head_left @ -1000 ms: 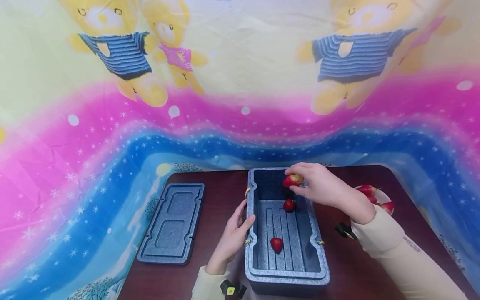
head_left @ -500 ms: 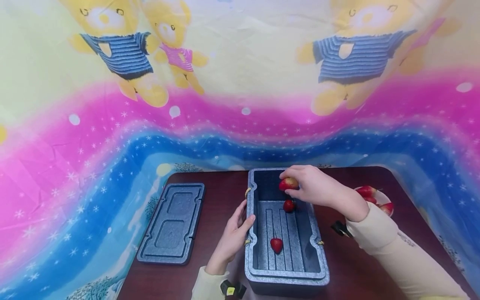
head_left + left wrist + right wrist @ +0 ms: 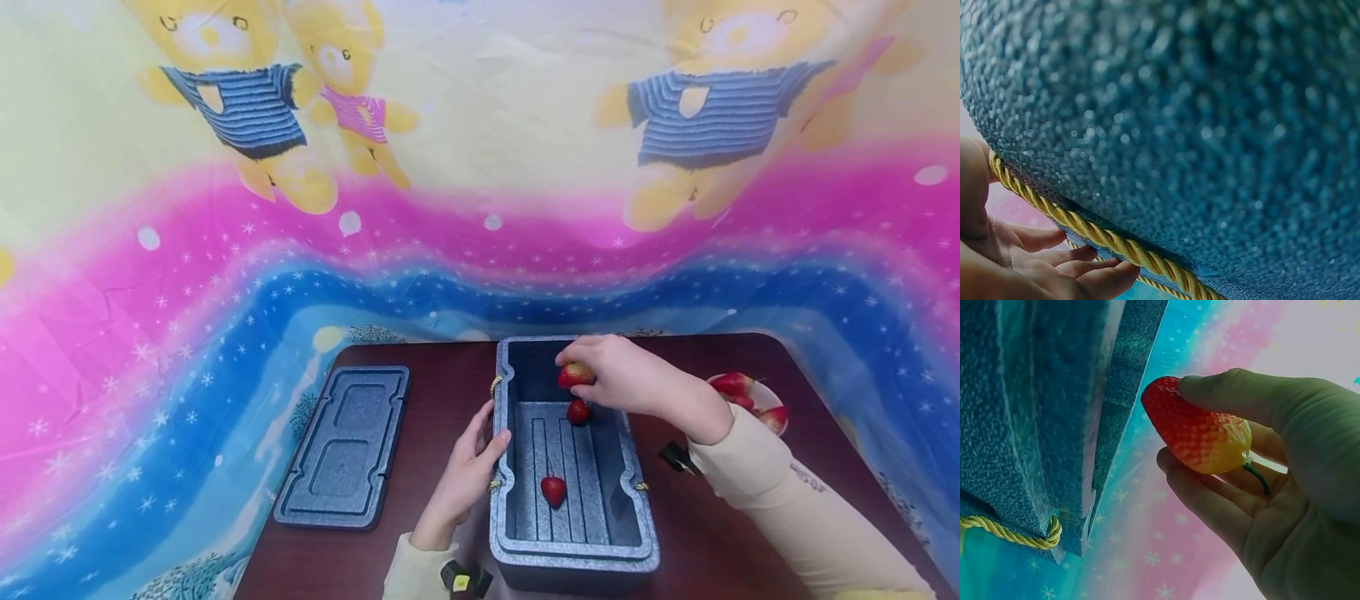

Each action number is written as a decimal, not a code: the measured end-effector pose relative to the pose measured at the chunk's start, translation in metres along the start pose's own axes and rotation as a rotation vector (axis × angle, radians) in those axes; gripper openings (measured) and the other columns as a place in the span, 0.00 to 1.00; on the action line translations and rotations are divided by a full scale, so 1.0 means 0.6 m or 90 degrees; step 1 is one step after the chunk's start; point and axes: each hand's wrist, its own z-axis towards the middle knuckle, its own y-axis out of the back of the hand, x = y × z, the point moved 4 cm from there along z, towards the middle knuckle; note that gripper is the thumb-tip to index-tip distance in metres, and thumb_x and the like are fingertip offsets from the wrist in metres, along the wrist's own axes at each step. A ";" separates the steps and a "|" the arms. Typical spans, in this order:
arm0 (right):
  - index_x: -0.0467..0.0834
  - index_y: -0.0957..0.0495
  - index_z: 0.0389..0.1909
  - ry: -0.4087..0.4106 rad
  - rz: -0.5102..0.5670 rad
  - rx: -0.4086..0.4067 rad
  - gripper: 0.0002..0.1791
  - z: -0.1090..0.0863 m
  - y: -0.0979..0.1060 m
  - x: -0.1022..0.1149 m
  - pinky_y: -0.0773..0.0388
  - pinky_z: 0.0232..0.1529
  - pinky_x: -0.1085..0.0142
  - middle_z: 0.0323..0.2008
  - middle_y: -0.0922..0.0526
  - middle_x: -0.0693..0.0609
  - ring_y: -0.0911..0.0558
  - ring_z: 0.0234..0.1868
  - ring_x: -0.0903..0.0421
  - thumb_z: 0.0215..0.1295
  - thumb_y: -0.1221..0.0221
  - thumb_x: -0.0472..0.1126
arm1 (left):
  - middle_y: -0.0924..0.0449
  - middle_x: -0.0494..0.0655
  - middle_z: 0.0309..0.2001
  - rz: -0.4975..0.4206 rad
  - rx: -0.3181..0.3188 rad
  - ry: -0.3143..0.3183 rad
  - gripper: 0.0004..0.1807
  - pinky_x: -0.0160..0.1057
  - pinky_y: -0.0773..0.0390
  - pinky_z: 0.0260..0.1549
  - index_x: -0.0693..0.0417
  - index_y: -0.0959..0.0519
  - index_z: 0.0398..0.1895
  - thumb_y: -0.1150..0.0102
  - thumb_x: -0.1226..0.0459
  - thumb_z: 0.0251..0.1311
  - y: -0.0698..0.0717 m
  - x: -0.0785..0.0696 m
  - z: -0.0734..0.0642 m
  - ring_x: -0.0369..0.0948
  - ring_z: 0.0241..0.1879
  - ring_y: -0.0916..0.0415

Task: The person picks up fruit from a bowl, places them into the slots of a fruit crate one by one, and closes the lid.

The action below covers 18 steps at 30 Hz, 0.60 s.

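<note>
Over the far end of the grey foam box (image 3: 573, 550), my right hand (image 3: 626, 379) holds a red-and-yellow toy strawberry (image 3: 1197, 428) between thumb and fingers, its green stem toward the palm. The same strawberry shows from above in the head view, inside the box's outline. On the box floor lie two red fruits: a round one (image 3: 577, 411) toward the far end and a strawberry-shaped one (image 3: 553, 492) nearer me. My left hand (image 3: 468, 467) rests against the box's left side, thumb at the rim, fingers extended beside the twisted gold cord (image 3: 1085, 225).
A grey lid (image 3: 341, 450) lies flat on the dark table (image 3: 442, 375) left of the box. At the right, partly behind my right forearm, a white bowl (image 3: 772, 396) holds several red fruits (image 3: 731, 383). A patterned curtain (image 3: 480, 275) hangs behind the table.
My right hand has shifted slightly left and a little lower with the strawberry still in its grip. The left hand and the two fruits in the box stay where they were.
</note>
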 end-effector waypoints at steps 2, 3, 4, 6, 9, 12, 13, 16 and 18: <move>0.44 0.17 0.55 0.002 0.001 0.003 0.24 0.000 -0.001 0.000 0.16 0.46 0.54 0.52 0.16 0.46 0.17 0.47 0.50 0.56 0.26 0.38 | 0.47 0.61 0.78 -0.001 0.000 0.000 0.36 0.60 0.38 0.69 0.57 0.49 0.80 0.49 0.57 0.76 0.000 0.000 0.000 0.57 0.75 0.46; 0.44 0.17 0.54 0.003 0.003 0.002 0.24 0.000 -0.002 0.000 0.16 0.46 0.55 0.51 0.16 0.47 0.17 0.46 0.50 0.56 0.26 0.38 | 0.47 0.60 0.78 -0.002 0.000 0.000 0.36 0.60 0.38 0.69 0.57 0.49 0.80 0.49 0.57 0.76 0.000 0.000 0.000 0.57 0.75 0.46; 0.44 0.17 0.54 0.004 0.005 0.002 0.23 0.000 -0.003 0.000 0.16 0.45 0.55 0.51 0.16 0.47 0.17 0.45 0.51 0.55 0.26 0.38 | 0.47 0.60 0.78 -0.002 -0.001 0.000 0.36 0.60 0.38 0.69 0.57 0.49 0.80 0.49 0.57 0.76 0.000 0.000 0.001 0.57 0.75 0.46; 0.44 0.17 0.53 0.008 0.008 0.000 0.23 0.000 -0.005 0.000 0.16 0.44 0.57 0.49 0.16 0.49 0.18 0.43 0.52 0.55 0.26 0.39 | 0.46 0.60 0.78 -0.003 -0.002 0.002 0.36 0.60 0.38 0.69 0.56 0.49 0.80 0.48 0.57 0.76 0.000 -0.001 0.001 0.57 0.75 0.46; 0.44 0.17 0.52 0.017 0.008 -0.009 0.22 -0.001 -0.007 0.000 0.16 0.43 0.59 0.47 0.16 0.50 0.19 0.42 0.54 0.55 0.25 0.40 | 0.47 0.59 0.78 -0.002 -0.002 0.003 0.36 0.60 0.39 0.69 0.56 0.49 0.80 0.48 0.57 0.76 0.000 -0.001 0.001 0.57 0.75 0.46; 0.43 0.17 0.53 0.025 0.006 -0.013 0.23 -0.001 -0.007 0.000 0.17 0.44 0.59 0.48 0.16 0.50 0.18 0.41 0.55 0.56 0.26 0.40 | 0.47 0.59 0.78 -0.003 -0.002 0.003 0.36 0.60 0.39 0.69 0.56 0.49 0.80 0.48 0.57 0.76 0.000 -0.001 0.001 0.57 0.76 0.47; 0.43 0.18 0.54 0.025 0.007 -0.013 0.23 -0.002 -0.007 0.000 0.17 0.45 0.58 0.49 0.16 0.49 0.17 0.42 0.54 0.57 0.26 0.40 | 0.47 0.59 0.78 -0.003 -0.001 0.002 0.36 0.59 0.39 0.69 0.57 0.49 0.80 0.48 0.57 0.76 -0.001 -0.002 0.001 0.57 0.76 0.47; 0.44 0.18 0.56 0.022 0.007 -0.011 0.24 -0.003 -0.005 0.000 0.16 0.46 0.57 0.53 0.16 0.47 0.15 0.42 0.54 0.58 0.27 0.42 | 0.47 0.60 0.78 -0.005 0.000 0.001 0.36 0.59 0.40 0.69 0.57 0.49 0.80 0.49 0.57 0.76 -0.001 -0.002 0.001 0.57 0.76 0.47; 0.44 0.19 0.57 0.019 0.006 -0.009 0.25 -0.004 -0.004 -0.001 0.16 0.46 0.56 0.55 0.16 0.46 0.15 0.41 0.55 0.58 0.27 0.43 | 0.47 0.60 0.78 -0.007 0.001 0.001 0.36 0.59 0.39 0.69 0.57 0.49 0.80 0.49 0.57 0.76 -0.001 -0.003 0.001 0.57 0.76 0.47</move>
